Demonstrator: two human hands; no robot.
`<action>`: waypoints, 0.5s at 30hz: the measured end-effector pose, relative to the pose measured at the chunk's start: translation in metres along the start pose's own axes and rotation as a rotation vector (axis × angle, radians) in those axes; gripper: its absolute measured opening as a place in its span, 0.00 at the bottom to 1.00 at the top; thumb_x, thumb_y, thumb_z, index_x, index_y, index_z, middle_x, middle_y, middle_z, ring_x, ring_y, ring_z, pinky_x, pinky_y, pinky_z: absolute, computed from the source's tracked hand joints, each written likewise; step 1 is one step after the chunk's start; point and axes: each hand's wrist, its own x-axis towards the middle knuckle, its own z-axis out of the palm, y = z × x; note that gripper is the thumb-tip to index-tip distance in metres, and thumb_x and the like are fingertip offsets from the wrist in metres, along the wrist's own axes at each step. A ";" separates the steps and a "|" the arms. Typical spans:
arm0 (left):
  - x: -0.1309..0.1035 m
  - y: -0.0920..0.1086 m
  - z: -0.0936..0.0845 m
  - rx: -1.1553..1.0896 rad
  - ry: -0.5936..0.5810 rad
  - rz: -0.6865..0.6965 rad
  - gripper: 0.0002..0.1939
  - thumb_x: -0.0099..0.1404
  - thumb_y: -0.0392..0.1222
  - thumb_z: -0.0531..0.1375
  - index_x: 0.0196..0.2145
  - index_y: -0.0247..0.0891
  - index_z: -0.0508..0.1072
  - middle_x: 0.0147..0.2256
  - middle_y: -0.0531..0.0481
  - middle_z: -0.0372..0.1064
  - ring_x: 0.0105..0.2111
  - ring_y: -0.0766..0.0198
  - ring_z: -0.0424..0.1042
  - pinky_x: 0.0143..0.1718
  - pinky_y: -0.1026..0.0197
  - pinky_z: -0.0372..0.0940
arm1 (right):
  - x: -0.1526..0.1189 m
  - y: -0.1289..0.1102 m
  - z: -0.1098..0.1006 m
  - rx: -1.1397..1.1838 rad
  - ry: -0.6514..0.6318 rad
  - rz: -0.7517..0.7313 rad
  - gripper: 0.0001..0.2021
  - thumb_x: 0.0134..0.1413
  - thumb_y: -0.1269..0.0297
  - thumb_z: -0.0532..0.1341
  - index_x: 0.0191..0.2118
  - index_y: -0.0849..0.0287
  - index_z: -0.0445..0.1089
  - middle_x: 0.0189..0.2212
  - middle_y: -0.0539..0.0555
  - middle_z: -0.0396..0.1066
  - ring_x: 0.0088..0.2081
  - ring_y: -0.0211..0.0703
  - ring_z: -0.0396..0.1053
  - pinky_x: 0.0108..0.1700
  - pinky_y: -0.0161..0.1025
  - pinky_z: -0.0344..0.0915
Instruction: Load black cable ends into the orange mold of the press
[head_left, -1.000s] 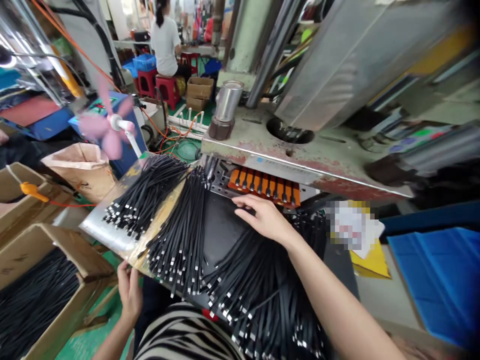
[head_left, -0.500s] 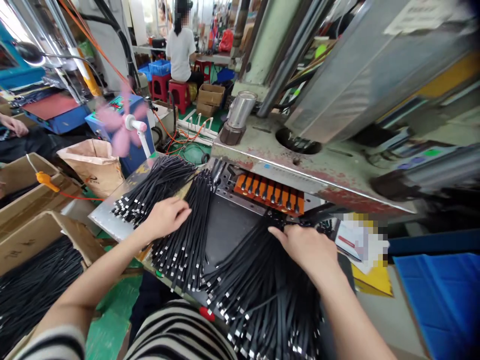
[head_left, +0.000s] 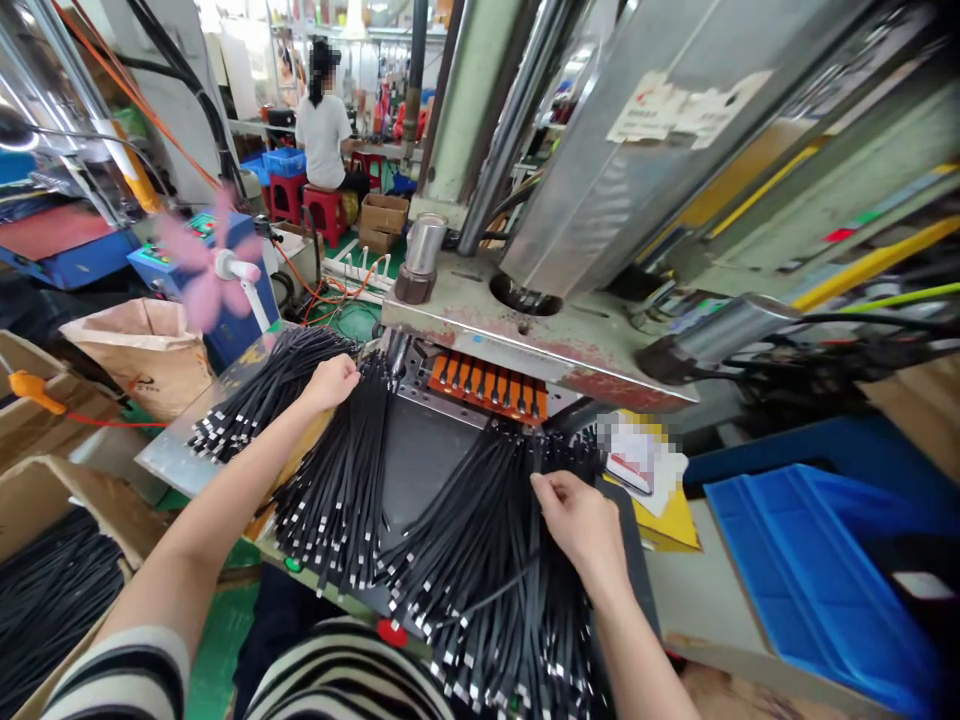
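My left hand [head_left: 334, 382] is closed, its fingertips at the upper ends of the middle bundle of black cables [head_left: 337, 490]. Whatever it may hold is hidden. On the right, my right hand [head_left: 581, 515] pinches a flat black cable [head_left: 535, 510] over the larger pile of cables [head_left: 480, 540], whose silver connector ends fan toward me. Behind them, an orange mould plate [head_left: 487, 388] with a row of black cable ends sits in the press [head_left: 525, 345]. Another cable bundle [head_left: 259, 395] lies at the left of the table.
A pink fan [head_left: 214, 262] spins at the left, beside a paper sack [head_left: 142, 350]. Cardboard boxes with cables [head_left: 52, 570] stand at lower left. Blue trays [head_left: 802, 570] and a yellow box [head_left: 671, 515] are at the right. A person in white [head_left: 322, 135] sits far back.
The view has swung to the right. My right hand has drawn back from the mould side and now pinches a cable. My left hand has moved up toward the cables' far ends.
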 end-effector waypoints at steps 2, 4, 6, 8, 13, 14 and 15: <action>-0.010 0.006 -0.006 -0.116 -0.003 0.093 0.03 0.65 0.36 0.55 0.33 0.35 0.68 0.29 0.48 0.72 0.31 0.65 0.71 0.36 0.64 0.64 | -0.002 0.000 0.000 -0.092 0.084 -0.001 0.13 0.62 0.57 0.56 0.32 0.57 0.74 0.26 0.57 0.76 0.28 0.52 0.74 0.29 0.39 0.56; -0.022 0.021 -0.014 -0.306 -0.043 0.243 0.04 0.65 0.39 0.55 0.34 0.36 0.65 0.28 0.51 0.70 0.27 0.68 0.69 0.32 0.66 0.63 | -0.004 -0.004 -0.002 -0.092 0.161 -0.025 0.13 0.61 0.57 0.55 0.32 0.57 0.73 0.24 0.57 0.75 0.25 0.51 0.73 0.27 0.39 0.56; -0.037 0.044 -0.024 -0.480 -0.083 0.389 0.06 0.66 0.41 0.56 0.33 0.36 0.64 0.28 0.52 0.69 0.25 0.70 0.66 0.29 0.67 0.61 | -0.008 -0.013 -0.009 0.093 0.258 -0.080 0.13 0.62 0.56 0.55 0.34 0.57 0.72 0.24 0.55 0.75 0.25 0.48 0.73 0.28 0.38 0.59; -0.052 0.071 -0.034 -0.550 -0.127 0.480 0.08 0.66 0.43 0.58 0.33 0.36 0.64 0.27 0.52 0.68 0.24 0.71 0.64 0.27 0.68 0.59 | -0.013 -0.028 -0.021 0.351 0.346 -0.173 0.14 0.63 0.54 0.55 0.37 0.57 0.71 0.24 0.52 0.75 0.25 0.45 0.73 0.30 0.36 0.63; -0.076 0.134 -0.047 -0.597 -0.261 0.688 0.08 0.70 0.43 0.56 0.35 0.37 0.63 0.32 0.52 0.65 0.26 0.71 0.64 0.28 0.67 0.61 | -0.024 -0.077 -0.062 0.663 0.387 -0.485 0.10 0.66 0.57 0.56 0.39 0.56 0.71 0.25 0.49 0.74 0.23 0.38 0.71 0.30 0.34 0.66; -0.078 0.144 -0.046 -0.610 -0.275 0.718 0.08 0.71 0.43 0.56 0.36 0.37 0.63 0.32 0.52 0.65 0.27 0.71 0.64 0.29 0.67 0.61 | -0.024 -0.085 -0.068 0.690 0.394 -0.526 0.10 0.66 0.58 0.56 0.39 0.55 0.71 0.25 0.48 0.73 0.24 0.38 0.71 0.30 0.33 0.66; -0.078 0.152 -0.044 -0.624 -0.284 0.738 0.07 0.71 0.43 0.56 0.37 0.37 0.63 0.32 0.52 0.64 0.27 0.71 0.65 0.29 0.67 0.62 | -0.024 -0.091 -0.072 0.720 0.411 -0.548 0.10 0.67 0.58 0.56 0.39 0.55 0.71 0.25 0.48 0.73 0.24 0.38 0.70 0.30 0.34 0.66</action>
